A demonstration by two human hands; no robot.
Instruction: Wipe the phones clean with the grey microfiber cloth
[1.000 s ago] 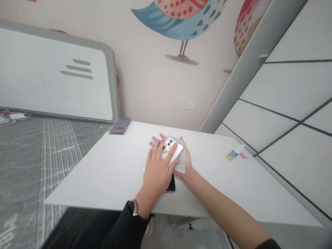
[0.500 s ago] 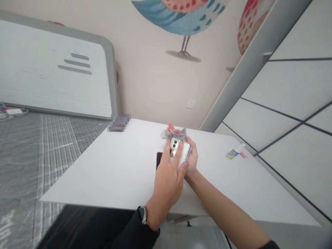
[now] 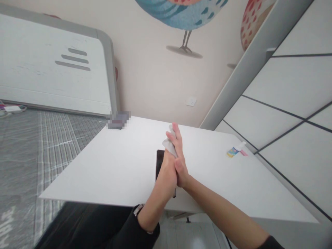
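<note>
My left hand, with a watch at the wrist, is pressed close against my right hand over the middle of the table. A thin grey cloth shows between the hands and past the fingers of my right hand, which are stretched upward. The white phone, in my hands half a second ago, is hidden between the palms. Most of my left fingers are out of sight behind the cloth and the other hand. Under my left forearm lies a dark-screened device on the table, partly covered.
The white table reaches from my body to the wall. A small bottle with a blue and yellow label lies at the right, beside a pink piece. A blurred dark object sits at the far left corner.
Both hands have turned edge-on and drawn together, so the phone's back with its cameras no longer shows. The cloth is now narrower, tucked between the hands.
</note>
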